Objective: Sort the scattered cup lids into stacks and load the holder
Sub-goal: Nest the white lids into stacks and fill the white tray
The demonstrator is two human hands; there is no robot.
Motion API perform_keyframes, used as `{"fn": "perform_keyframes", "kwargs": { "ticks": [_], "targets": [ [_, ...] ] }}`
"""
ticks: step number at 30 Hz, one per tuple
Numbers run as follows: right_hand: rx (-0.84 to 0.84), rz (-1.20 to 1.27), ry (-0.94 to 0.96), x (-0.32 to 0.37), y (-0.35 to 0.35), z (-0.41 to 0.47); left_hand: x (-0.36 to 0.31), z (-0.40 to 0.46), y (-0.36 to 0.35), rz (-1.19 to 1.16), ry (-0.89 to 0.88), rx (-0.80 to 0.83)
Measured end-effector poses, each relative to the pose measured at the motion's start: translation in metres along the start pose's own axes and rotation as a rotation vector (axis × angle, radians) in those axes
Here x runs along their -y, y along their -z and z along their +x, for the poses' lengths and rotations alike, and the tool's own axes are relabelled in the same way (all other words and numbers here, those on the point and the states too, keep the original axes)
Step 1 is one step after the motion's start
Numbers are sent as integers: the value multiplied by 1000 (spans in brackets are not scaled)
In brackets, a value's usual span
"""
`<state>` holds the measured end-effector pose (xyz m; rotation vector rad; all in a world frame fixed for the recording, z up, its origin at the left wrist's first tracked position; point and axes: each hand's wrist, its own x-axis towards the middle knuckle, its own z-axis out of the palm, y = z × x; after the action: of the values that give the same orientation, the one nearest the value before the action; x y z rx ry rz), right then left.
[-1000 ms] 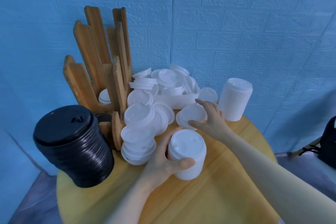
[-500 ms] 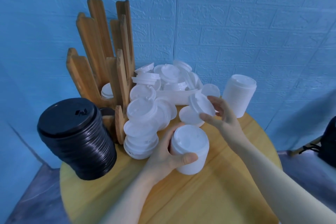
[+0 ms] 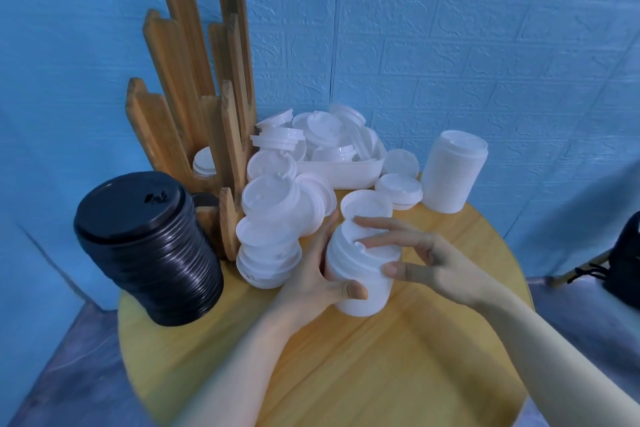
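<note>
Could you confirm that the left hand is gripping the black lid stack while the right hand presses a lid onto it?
Not quite: the head view shows the left hand gripping the white lid stack, not the black lid stack. The right hand does press a lid onto it.

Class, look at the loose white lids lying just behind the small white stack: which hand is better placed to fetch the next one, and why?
The right hand: it only rests fingertips on the small white lid stack, nearest the loose white plastic lid. The left hand grips that stack, steadying it.
</note>
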<state>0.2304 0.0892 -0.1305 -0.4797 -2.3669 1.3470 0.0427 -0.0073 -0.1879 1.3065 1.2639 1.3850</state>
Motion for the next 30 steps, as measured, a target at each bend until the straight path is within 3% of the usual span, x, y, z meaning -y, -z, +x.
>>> {"fn": "perform_keyframes", "kwargs": {
  "ticks": [5, 10, 13, 20, 30],
  "targets": [
    [-5, -129, -24, 3, -6, 2, 2, -1, -1, -3, -8, 16],
    [-152, -552, 42, 0, -21, -2, 2, -1, -1, 16, -11, 4],
    [-188, -633, 86, -4, -29, -6, 2, -1, -1, 19, -9, 5],
    [-258, -330, 73, -15, -47, -11, -2, -2, 0, 37, -1, 2],
    [-336, -251, 135, -19, -49, -10, 0, -2, -1, 36, 10, -62]
  ]
}}
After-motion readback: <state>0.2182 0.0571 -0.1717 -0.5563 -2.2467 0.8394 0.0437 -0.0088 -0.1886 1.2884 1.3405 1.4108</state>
